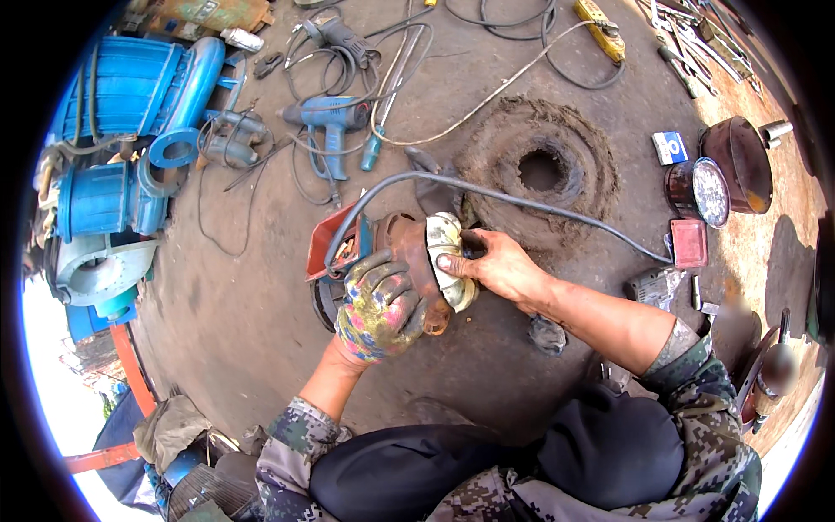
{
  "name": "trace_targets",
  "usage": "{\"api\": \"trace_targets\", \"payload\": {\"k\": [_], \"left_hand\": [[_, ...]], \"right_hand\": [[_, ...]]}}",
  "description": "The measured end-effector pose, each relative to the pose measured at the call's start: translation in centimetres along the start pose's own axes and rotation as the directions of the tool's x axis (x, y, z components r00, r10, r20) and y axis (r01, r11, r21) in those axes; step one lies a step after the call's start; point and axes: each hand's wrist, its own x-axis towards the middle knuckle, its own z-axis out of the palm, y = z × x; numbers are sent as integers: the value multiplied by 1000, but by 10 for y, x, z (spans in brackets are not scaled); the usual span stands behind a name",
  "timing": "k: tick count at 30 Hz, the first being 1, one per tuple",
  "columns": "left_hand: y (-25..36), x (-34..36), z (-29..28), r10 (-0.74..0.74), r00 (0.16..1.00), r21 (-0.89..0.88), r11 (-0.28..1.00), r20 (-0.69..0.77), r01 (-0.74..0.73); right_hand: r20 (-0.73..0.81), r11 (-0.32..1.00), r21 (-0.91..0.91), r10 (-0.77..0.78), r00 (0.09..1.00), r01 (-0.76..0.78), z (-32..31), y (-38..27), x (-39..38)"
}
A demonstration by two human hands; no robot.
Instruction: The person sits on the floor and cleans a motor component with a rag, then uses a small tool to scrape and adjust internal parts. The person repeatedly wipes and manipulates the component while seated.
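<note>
In the middle, my left hand [378, 304], in a grimy colourful glove, is closed on the left side of a rusty brown cylindrical housing [417, 270]. My bare right hand [487, 265] grips the pale, lumpy ring [444, 229] at the housing's right end, thumb on its face and fingers partly hidden inside or behind it. At the housing's left is an open red terminal box [320, 257] with a dark cable [487, 191] arching over to the right. A crumpled grey lump [548, 335] lies below my right hand.
A dirt-caked ring [583, 165] lies beyond. Blue pumps [113, 87] crowd the left, a blue heat gun [335, 130] and cords the back. At right are tins [683, 187], a brown pot [748, 165], a red tray [689, 244] and wrenches [687, 39].
</note>
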Motion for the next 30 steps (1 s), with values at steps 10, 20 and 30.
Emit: {"api": "trace_targets", "payload": {"k": [10,20,30], "left_hand": [[-1,-8,0,-1,1000,16,1000,17,0],[0,-8,-6,9,999,88,996,42,-13],[-4,-9,5,37,998,127,991,57,-44]], "right_hand": [[172,957,-170,-208,963,237,-7,-5,-13],[191,857,-450,-184,964,253,-28,36,-50],[103,659,-582,-522,847,476,-172,0,-125]]}}
